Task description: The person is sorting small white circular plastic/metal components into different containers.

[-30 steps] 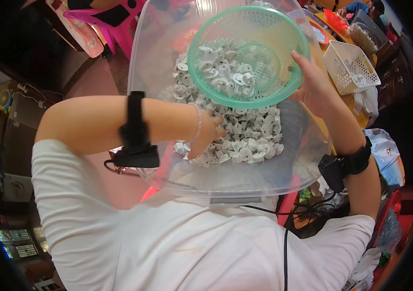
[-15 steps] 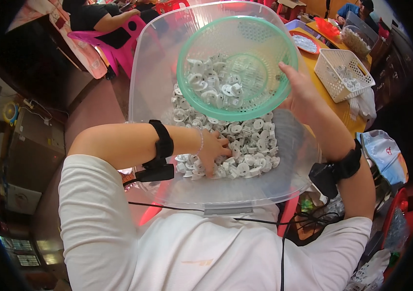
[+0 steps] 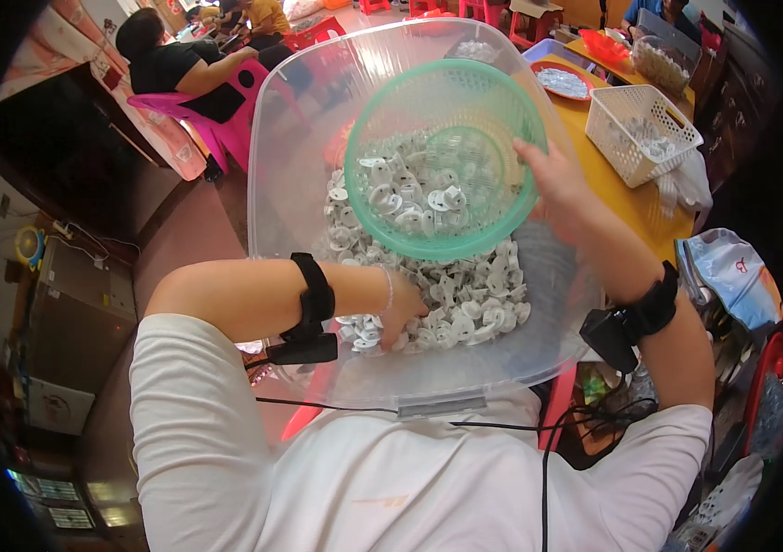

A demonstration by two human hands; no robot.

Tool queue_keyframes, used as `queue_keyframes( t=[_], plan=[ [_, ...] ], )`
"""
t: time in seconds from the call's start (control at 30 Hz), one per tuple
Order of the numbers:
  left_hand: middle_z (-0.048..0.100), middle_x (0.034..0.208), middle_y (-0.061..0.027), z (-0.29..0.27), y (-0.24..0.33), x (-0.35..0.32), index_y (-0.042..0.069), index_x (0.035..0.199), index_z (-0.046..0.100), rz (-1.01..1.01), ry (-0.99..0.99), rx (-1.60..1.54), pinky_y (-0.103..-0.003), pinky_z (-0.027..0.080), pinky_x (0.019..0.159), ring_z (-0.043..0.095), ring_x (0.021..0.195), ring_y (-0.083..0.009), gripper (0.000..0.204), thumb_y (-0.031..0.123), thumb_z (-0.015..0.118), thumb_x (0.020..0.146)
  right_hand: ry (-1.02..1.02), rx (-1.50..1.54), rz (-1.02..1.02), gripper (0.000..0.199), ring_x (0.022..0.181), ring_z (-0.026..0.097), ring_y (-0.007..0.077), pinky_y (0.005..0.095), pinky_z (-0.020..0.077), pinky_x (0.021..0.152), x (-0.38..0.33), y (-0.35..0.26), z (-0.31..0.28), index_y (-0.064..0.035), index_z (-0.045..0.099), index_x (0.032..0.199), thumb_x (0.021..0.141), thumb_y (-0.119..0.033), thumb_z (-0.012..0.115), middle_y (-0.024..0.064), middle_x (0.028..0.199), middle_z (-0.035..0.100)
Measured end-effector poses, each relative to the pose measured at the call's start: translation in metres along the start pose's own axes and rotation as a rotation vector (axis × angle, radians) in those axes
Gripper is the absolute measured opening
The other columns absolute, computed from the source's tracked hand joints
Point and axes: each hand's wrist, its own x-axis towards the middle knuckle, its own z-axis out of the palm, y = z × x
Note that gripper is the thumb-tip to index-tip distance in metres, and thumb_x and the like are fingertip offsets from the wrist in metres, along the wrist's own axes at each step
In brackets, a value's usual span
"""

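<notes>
A green plastic colander basket (image 3: 447,250) tilts over the pile, with a small heap of white plastic parts (image 3: 401,193) inside. My right hand (image 3: 552,179) is closed on its right rim, thumb inside the edge. Below it, my left hand (image 3: 401,308) is dug into a heap of similar small white round plastic parts (image 3: 474,304). The parts hide most of its fingers, so I cannot tell whether it grips any. This heap lies in a large clear plastic tub (image 3: 286,175) right in front of my body.
A yellow table (image 3: 585,115) at the right holds a cream slotted basket (image 3: 617,138) and a red plate (image 3: 562,81) of small pieces. A person (image 3: 184,69) sits on a pink chair (image 3: 194,124) at far left. Black cables (image 3: 585,414) hang by my right arm.
The colander and my right hand have come lower and nearer. My left hand has sunk from spread fingers on the heap to fingers mostly hidden in it. The view has shifted slightly.
</notes>
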Motion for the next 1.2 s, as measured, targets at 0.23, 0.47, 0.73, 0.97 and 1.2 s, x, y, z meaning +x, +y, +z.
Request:
queue_keyframes(
  t=[0.23,0.47,0.73,0.97,1.2],
  plan=[
    [0.059,0.073,-0.0098,-0.017,-0.009,-0.021,0.003,0.095,0.058,-0.051,-0.106,-0.200,-0.035,0.047,0.060,0.059,0.072,-0.0237,0.050,0.032,0.070,0.056,0.037,-0.083,-0.033,0.056,0.110,0.047,0.0290,0.0544,0.0402,0.085,-0.004,0.000,0.005,-0.0092,0.023,0.131,0.088,-0.037,0.045,0.0141,0.126,0.041],
    [0.052,0.069,0.0000,-0.068,-0.012,-0.070,0.003,0.089,0.055,0.013,-0.349,-0.540,-0.025,0.044,0.052,0.051,0.060,-0.0123,0.033,0.025,0.068,0.068,0.096,-0.376,0.016,0.057,0.104,0.052,0.0283,0.0479,0.0435,0.081,-0.016,-0.004,0.015,-0.0087,0.022,0.132,0.088,-0.035,0.047,0.0156,0.117,0.049],
    [0.047,0.114,-0.0131,-0.084,-0.038,-0.062,0.015,0.128,0.039,0.058,1.061,-0.349,-0.037,0.036,0.095,0.044,0.112,-0.0242,0.068,0.026,0.072,0.069,-0.068,-0.276,0.161,0.054,0.099,0.056,0.0283,0.0486,0.0498,0.073,-0.008,-0.002,0.014,-0.0102,0.022,0.132,0.087,-0.031,0.046,0.0163,0.117,0.050],
    [0.051,0.111,-0.0140,-0.103,-0.097,-0.085,0.006,0.114,0.052,0.055,1.195,-0.867,-0.033,0.040,0.089,0.052,0.101,-0.0256,0.037,0.014,0.055,0.078,-0.006,-0.353,0.138,0.054,0.100,0.055,0.0318,0.0560,0.0471,0.075,-0.014,-0.007,0.016,-0.0139,0.020,0.133,0.088,-0.033,0.044,0.0143,0.124,0.044],
    [0.057,0.105,-0.0210,-0.089,-0.128,-0.060,0.001,0.115,0.051,-0.691,0.877,-0.220,-0.038,0.043,0.086,0.056,0.099,-0.0288,0.044,0.021,0.053,0.076,-0.001,-0.498,0.120,0.052,0.094,0.056,0.0355,0.0540,0.0513,0.065,-0.016,-0.007,0.017,-0.0129,0.022,0.130,0.087,-0.031,0.045,0.0178,0.119,0.046]
  ],
)
